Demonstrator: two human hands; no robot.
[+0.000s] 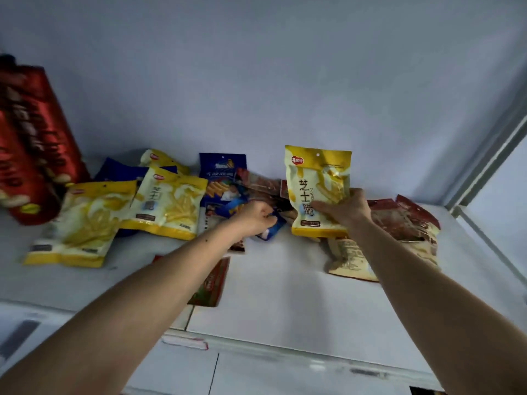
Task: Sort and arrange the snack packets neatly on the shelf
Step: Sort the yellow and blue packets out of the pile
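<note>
Right hand [343, 208]: grips upright yellow packet [318, 189], fingers hidden behind it
Left hand [255, 216]: pinches blue packet [271, 228], mostly covered

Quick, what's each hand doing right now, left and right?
Left hand: fingers curled round a small blue-and-white packet in the pile.
Right hand: gripping a yellow snack packet, held upright above the shelf.

The white shelf [279, 295] carried yellow packets [85, 223] lying at the left beside red bags [31, 143]. Blue packets [221, 178] sat mid-back, brown packets [399, 223] lay at the right, and a red-green packet [211, 283] rested near the front.
</note>
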